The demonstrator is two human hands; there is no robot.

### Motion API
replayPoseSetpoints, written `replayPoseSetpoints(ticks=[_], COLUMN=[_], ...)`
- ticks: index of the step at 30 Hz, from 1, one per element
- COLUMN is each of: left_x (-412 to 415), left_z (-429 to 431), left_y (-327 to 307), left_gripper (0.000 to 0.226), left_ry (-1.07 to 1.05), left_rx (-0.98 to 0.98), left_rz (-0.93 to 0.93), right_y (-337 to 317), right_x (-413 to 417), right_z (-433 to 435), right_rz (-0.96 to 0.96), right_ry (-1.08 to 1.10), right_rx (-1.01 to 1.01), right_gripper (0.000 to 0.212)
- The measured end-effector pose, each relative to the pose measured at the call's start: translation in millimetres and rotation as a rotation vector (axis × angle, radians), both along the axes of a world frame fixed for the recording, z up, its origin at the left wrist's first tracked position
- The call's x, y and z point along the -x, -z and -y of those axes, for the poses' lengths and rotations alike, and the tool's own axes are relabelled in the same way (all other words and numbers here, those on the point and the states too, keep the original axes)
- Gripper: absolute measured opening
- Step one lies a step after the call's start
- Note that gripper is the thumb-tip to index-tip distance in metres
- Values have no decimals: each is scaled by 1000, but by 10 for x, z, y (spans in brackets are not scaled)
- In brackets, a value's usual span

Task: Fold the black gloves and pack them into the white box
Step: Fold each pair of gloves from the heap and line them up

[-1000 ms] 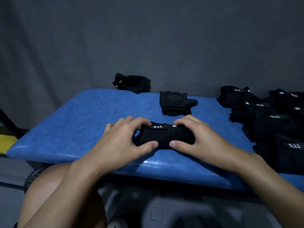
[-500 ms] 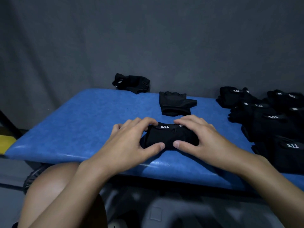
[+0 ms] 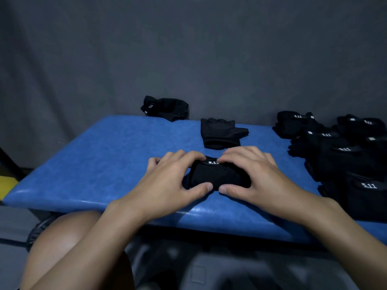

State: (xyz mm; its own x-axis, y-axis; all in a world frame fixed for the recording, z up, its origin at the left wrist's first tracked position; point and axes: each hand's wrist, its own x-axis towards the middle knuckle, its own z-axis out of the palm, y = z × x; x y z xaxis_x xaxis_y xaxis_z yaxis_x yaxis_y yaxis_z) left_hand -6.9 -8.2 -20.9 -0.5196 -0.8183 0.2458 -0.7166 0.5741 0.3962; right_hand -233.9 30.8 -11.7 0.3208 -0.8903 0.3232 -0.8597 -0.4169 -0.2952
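Note:
A folded black glove bundle [image 3: 217,174] with a white "5.11" label lies near the front of the blue padded table [image 3: 100,164]. My left hand [image 3: 167,181] grips its left end, fingers curled over the top and thumb at the front. My right hand [image 3: 259,178] grips the right end the same way. Both thumbs nearly meet at the bundle's near side. A single flat black glove [image 3: 222,132] lies just behind it. No white box is in view.
Another black glove [image 3: 165,108] sits at the table's far edge by the grey backdrop. A pile of several black gloves [image 3: 343,155] fills the right side. My bare knee [image 3: 62,243] is below the table's front edge at the left.
Both hands and the bundle have shifted slightly right and farther onto the table. The index fingers have closed together over the label.

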Motion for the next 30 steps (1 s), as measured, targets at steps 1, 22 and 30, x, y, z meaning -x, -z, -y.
replayPoseSetpoints(ticks=[1,22,30], left_x=[27,443,268], left_z=[9,1028,1046], left_y=[-11,-154,-243], left_gripper=[63,43,27], left_ry=[18,114,58], left_rx=[-4,100,204], left_rz=[10,330,376], right_y=[-4,-149,-253], right_x=[19,443,565], right_z=[-4,-23,351], right_rz=[-2,-143,-154], right_ry=[8,257,361], right_rx=[0,68,-7], right_gripper=[55,47,68])
